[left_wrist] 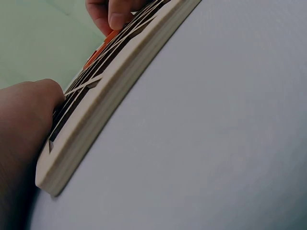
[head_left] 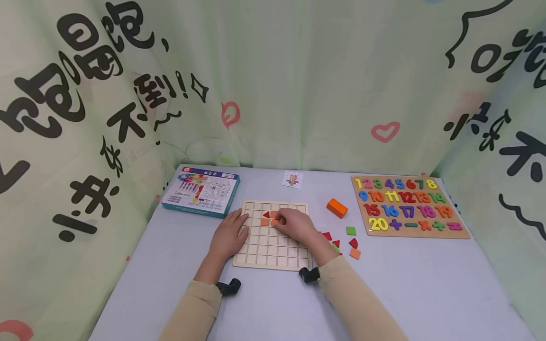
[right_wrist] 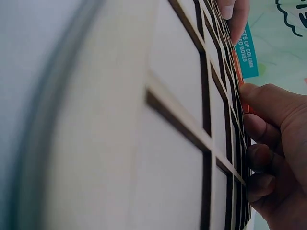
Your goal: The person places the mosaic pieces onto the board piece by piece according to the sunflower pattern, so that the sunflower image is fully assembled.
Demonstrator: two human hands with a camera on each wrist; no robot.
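In the head view, a square board [head_left: 273,255] of pale wood lies on the light, smooth surface [head_left: 405,293], its face cut into a grid of small square cells. A left hand [head_left: 229,237] rests along the board's left edge, its grip relaxed, holding nothing. A right hand [head_left: 296,225] reaches over the upper half, thumb and fingertips pinching a flat orange tile [head_left: 275,222] that sits low at the grid. Beside it on the cells lie 2 more orange squares [head_left: 265,222] and 1 red triangle [head_left: 266,215]. Right of the board are scattered flat pieces, among them a green square [head_left: 351,230] and a red quarter-round [head_left: 353,243], and farther back an orange block [head_left: 337,208]. A glossy printed box [head_left: 202,192], a small patterned card [head_left: 292,179] and a wooden number board [head_left: 401,233] with chunky coloured numerals stand behind, before softly folded pale green curtains [head_left: 298,94].

In the left wrist view, the board's thick edge shows fine, layered-looking grain; the left thumb lies near its corner, and the right fingertips touch orange at the far side.

In the right wrist view, raised wooden strips frame the cells with dark shadow lines. The right fingers curl, 1 tip against orange; the left fingertips appear above, near the box's teal side.
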